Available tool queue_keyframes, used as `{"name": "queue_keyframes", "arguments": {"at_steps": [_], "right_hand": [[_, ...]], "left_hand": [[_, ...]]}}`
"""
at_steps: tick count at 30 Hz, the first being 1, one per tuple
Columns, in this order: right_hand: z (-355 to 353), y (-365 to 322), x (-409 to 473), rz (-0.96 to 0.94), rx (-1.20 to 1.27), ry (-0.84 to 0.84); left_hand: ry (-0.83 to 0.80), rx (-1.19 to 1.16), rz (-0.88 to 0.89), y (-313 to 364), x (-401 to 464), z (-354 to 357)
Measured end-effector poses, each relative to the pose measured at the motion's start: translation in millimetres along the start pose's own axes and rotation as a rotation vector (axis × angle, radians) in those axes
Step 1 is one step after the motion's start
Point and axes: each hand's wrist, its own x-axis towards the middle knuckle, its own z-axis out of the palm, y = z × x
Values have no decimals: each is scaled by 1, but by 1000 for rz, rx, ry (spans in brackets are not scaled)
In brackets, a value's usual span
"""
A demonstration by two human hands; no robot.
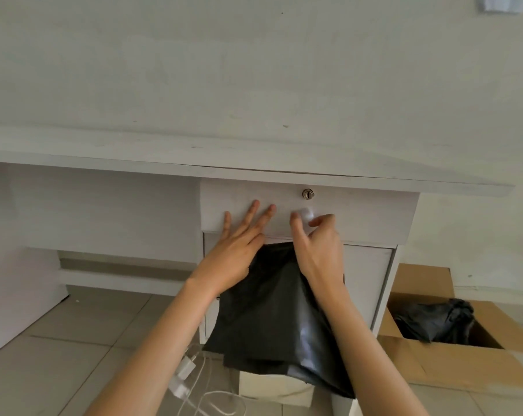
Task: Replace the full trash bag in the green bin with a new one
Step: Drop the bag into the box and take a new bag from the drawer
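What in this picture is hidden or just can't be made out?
- Green bin: nowhere in the head view.
- Black trash bag: its top edge is covered by both hands, so who holds it is unclear.
- Drawer knob: blurred, half behind the right hand.
- Cardboard box: contents under its dark bag hidden.

Soft, even daylight; edges bow, and fingertips look perhaps slightly blurred.

The floor (74,331) has pale tiles. A white desk (164,157) stands on it. An open brown cardboard box (452,361) sits on the floor just beside the desk. White chargers (183,373) with thin cords lie on the tiles.
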Motion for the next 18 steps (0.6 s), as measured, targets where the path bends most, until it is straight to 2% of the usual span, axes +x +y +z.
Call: {"name": "queue_keyframes", "arguments": {"at_steps": [3,9,14,18], "right_hand": [[1,-10,15,74,-191,11],[7,-19,6,-115,-654,18],[11,-23,29,46,-510,-56],[11,-22,43,3,-534,-152]], "left_hand": [[-15,-9,-11,3,-2,-8],[7,-23,-21,0,-12,-7],[-104,-41,-31,-6,7,-11],[-160,-102,-47,-8,18,-8]]}}
